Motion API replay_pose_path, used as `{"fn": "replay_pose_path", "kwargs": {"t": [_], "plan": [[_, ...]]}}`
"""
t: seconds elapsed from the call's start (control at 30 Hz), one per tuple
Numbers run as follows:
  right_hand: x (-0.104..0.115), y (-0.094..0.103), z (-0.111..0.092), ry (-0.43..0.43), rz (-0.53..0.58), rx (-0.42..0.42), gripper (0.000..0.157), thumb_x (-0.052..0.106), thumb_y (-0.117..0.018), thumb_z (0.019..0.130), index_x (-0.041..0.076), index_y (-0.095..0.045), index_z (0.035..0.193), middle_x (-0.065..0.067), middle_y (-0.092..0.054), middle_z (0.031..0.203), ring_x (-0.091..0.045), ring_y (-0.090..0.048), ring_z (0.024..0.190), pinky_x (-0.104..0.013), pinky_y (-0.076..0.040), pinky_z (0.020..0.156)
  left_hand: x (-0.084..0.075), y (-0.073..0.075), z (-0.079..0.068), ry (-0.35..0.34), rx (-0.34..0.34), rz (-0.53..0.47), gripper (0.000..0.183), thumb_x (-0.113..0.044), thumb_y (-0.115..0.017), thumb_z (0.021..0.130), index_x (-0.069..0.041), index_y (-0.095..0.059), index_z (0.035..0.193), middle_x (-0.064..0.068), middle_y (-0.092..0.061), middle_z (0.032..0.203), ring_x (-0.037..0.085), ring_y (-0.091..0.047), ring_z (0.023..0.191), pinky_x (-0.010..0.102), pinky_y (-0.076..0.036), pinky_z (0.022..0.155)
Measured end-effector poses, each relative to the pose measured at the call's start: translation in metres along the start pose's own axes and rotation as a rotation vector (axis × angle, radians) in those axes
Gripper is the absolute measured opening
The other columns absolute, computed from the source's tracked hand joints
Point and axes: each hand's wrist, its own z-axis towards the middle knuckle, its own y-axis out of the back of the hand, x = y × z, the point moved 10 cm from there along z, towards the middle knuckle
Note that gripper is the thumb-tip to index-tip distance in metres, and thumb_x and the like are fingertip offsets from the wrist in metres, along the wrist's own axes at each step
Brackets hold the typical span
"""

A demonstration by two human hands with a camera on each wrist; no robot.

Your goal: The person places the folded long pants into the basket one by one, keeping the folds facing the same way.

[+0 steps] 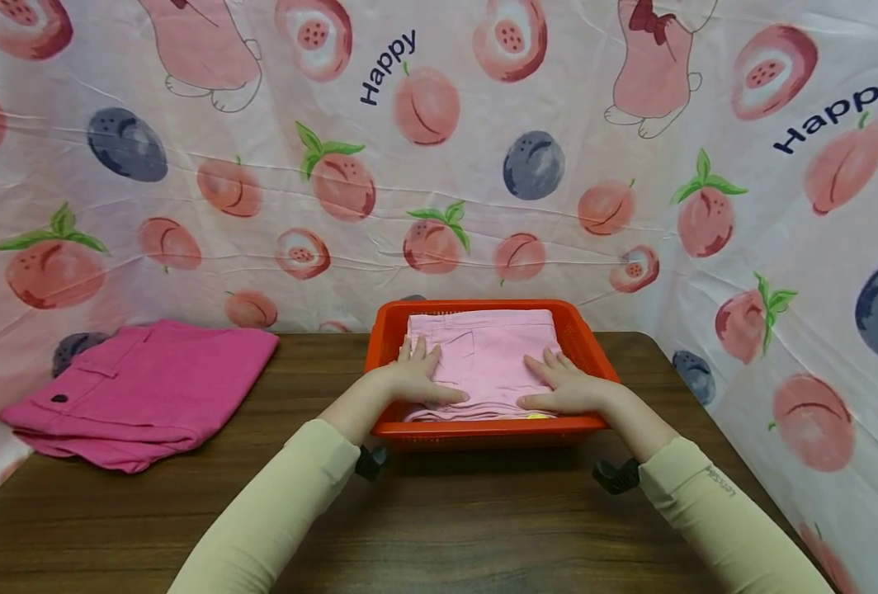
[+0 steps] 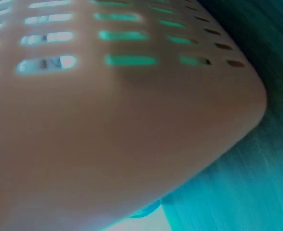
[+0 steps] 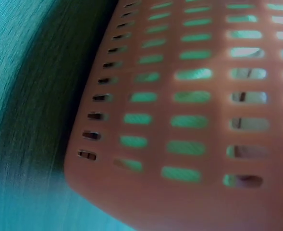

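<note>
Folded light pink trousers lie inside an orange-red plastic basket on the table. My left hand rests on the left part of the pink cloth with its fingers spread. On the right part lies my right hand, its fingers also spread and straight. A small yellow patch shows at the cloth's near edge, too small to name. Both wrist views are filled by the slotted basket wall; neither hand's fingers appear there.
Folded bright pink trousers with a dark button lie on the left of the brown wooden table. A fruit-printed curtain hangs behind the table and along its right side.
</note>
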Motion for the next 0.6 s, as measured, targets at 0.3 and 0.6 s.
{"fn": "replay_pose_path", "kwargs": {"t": [0.3, 0.6], "plan": [[0.0019, 0.0026, 0.0012, -0.007, -0.054, -0.009, 0.099, 0.064, -0.057, 0.083, 0.009, -0.014, 0.154, -0.027, 0.001, 0.155, -0.045, 0.005, 0.140, -0.063, -0.005, 0.108, 0.0009, 0.0016, 0.0037, 0.020, -0.011, 0.064, 0.116, -0.073, -0.061, 0.073, -0.006, -0.010, 0.154, 0.020, 0.008, 0.157, 0.039, 0.018, 0.140, 0.059, -0.002, 0.110], [0.0025, 0.0020, -0.0019, -0.001, 0.034, -0.004, 0.098, 0.063, -0.056, 0.084, 0.008, -0.015, 0.154, -0.024, -0.001, 0.156, -0.042, 0.007, 0.141, -0.061, -0.001, 0.109, 0.0001, 0.0010, 0.0016, -0.010, 0.010, 0.043, 0.104, -0.066, -0.056, 0.082, -0.005, -0.011, 0.154, 0.021, 0.009, 0.156, 0.040, 0.018, 0.139, 0.058, -0.001, 0.110]]}}
